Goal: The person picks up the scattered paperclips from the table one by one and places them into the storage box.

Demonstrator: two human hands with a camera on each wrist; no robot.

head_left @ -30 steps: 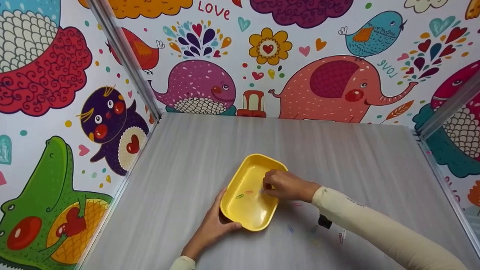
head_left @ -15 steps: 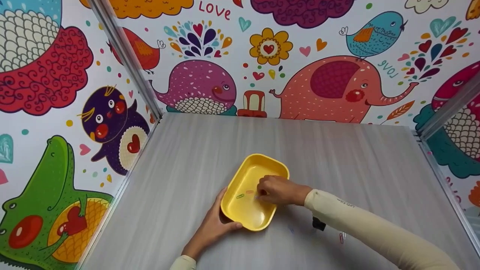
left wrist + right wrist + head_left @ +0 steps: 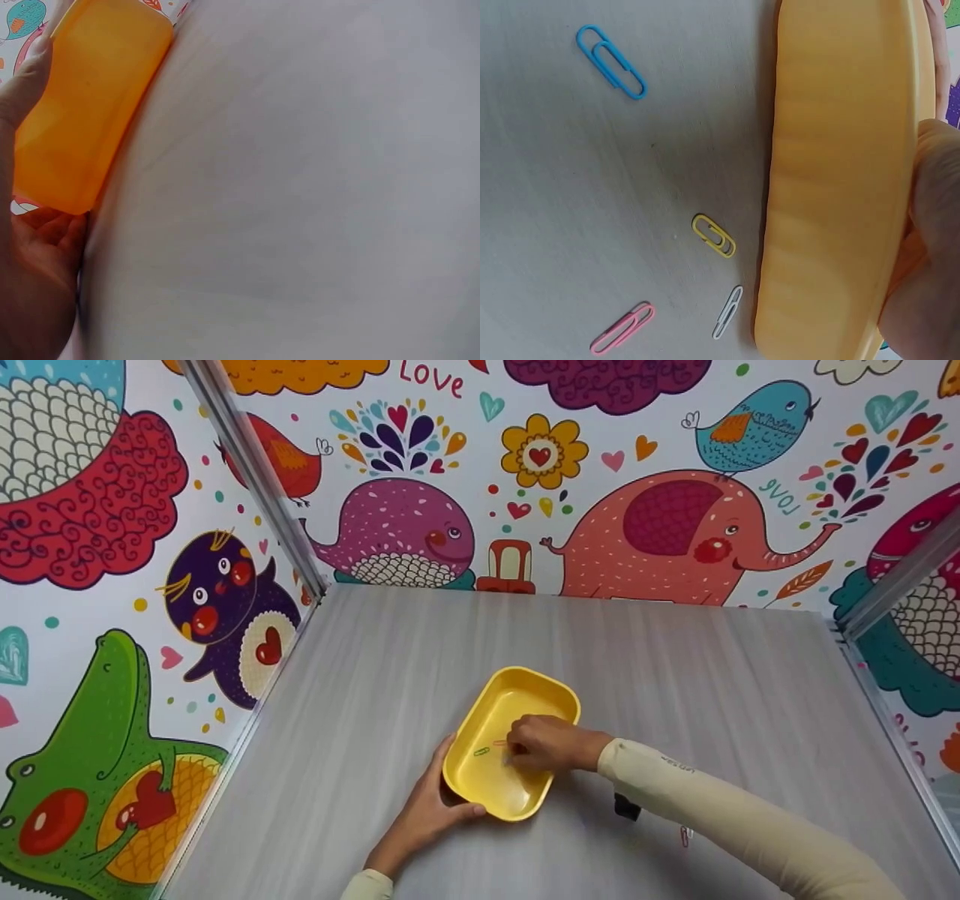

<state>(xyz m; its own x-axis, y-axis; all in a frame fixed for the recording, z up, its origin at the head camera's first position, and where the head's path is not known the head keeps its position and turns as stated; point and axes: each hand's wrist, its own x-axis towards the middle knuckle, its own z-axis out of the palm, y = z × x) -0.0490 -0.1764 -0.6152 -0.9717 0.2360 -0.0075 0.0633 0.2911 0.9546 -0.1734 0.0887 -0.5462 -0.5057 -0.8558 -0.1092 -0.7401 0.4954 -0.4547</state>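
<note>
A yellow plastic tray [image 3: 469,780] stands on the table, tilted diagonally in the head view. My left hand [image 3: 424,817] holds its near-left corner, fingers along the left wall and thumb at the near end. My right hand [image 3: 546,742] reaches over the right rim into the tray, fingers curled. A pale paper clip [image 3: 508,762] shows at its fingertips, its colour hard to tell. On the tray's floor lie a green paper clip [image 3: 481,751] and an orange-pink paper clip [image 3: 499,743], the latter partly behind the fingers. In the right wrist view, the tray wall hides the right fingertips.
Beside the tray lie a blue paper clip [image 3: 611,63], a yellow paper clip [image 3: 714,235], a white paper clip [image 3: 728,312] and a pink paper clip [image 3: 622,328]. A small black object [image 3: 627,808] shows under the right forearm. Printed panels [image 3: 420,532] border the table.
My right hand has moved left and slightly toward me inside the tray, bringing the pale clip with it. The left hand and the tray have stayed nearly still.
</note>
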